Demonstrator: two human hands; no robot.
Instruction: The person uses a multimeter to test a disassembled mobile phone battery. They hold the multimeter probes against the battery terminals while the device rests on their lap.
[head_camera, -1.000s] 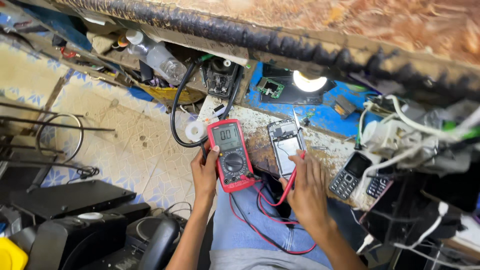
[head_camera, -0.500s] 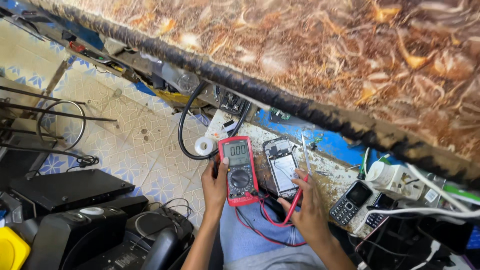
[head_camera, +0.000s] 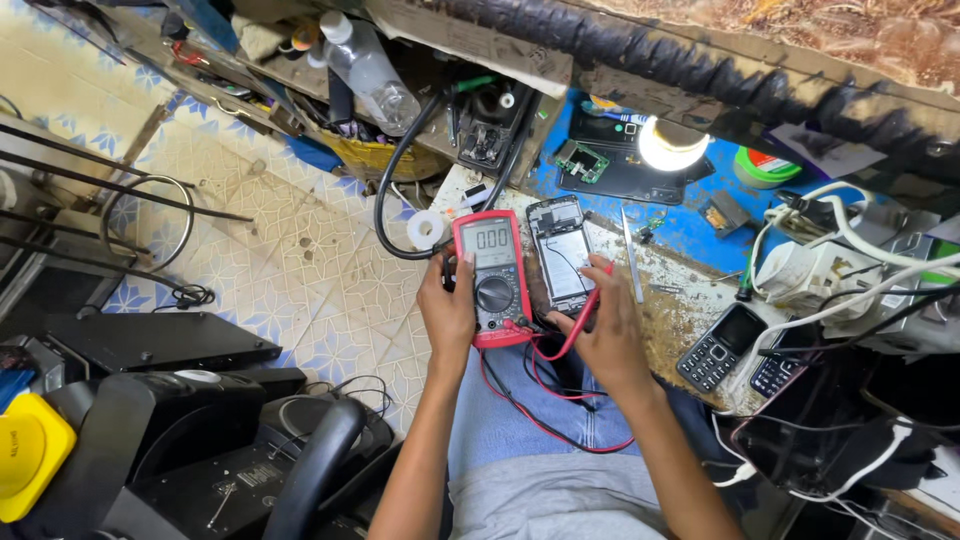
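The left hand (head_camera: 449, 308) holds a red meter (head_camera: 492, 277) by its left side, with the fingers curled around the edge. The meter lies flat on the front edge of the table (head_camera: 690, 305), and it has a grey screen at the top and a round black dial in the middle. The right hand (head_camera: 606, 328) is just to the right of the meter. It is closed around a thin red probe (head_camera: 583, 315), and its fingers touch the bottom of an open phone (head_camera: 560, 255). The open phone lies on the table right beside the meter, between the two hands but closer to the right one. Red and black wires (head_camera: 545, 410) run from the bottom of the meter and hang down over the person's lap. A small roll of white tape (head_camera: 426, 229) sits near the top left of the meter. Two small button phones (head_camera: 712, 348) lie on the table to the right, well apart from the hands. A bright round lamp (head_camera: 669, 143) shines at the back of the table. A clear plastic bottle (head_camera: 366, 66) lies on a shelf behind. Thick white cables (head_camera: 850, 250) lie on the far right.
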